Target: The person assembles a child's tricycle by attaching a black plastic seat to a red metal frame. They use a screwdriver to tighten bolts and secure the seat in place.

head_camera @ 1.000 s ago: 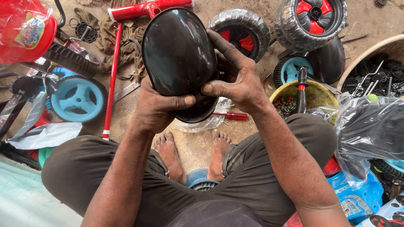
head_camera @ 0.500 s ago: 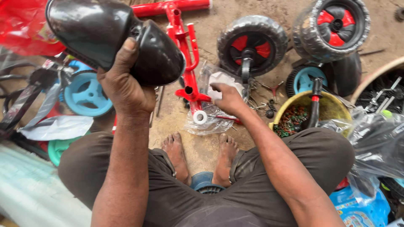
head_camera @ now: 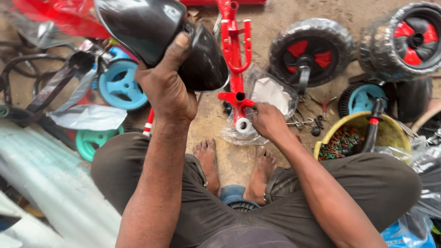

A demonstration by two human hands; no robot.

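**Seated person holding a black seat over a red frame, viewed from the head**

The left hand (head_camera: 166, 87) is raised at arm's length, fingers and thumb wrapped around the rim of the black seat (head_camera: 156, 36), which is held tilted, well above the ground, at the upper left of the view. The right hand (head_camera: 268, 120) reaches low and forward, fingers curled narrowly on the edge of a clear plastic bag (head_camera: 268, 98) that lies against the red frame (head_camera: 235, 64); whether it also grips the frame cannot be told. The frame lies along the ground just ahead of the two bare feet (head_camera: 207, 160).

Compared with half a second earlier, the seat has stayed aloft in the left hand and sits somewhat further right in the view, while the right hand has shifted from the bag's top down to its lower edge by the frame's white socket.

Count of visible parts: two black wheels with red hubs (head_camera: 312, 48), three blue or teal wheels (head_camera: 120, 85), one yellow bowl (head_camera: 363, 138) of small fittings, and one pair of red-handled pliers (head_camera: 324, 104).
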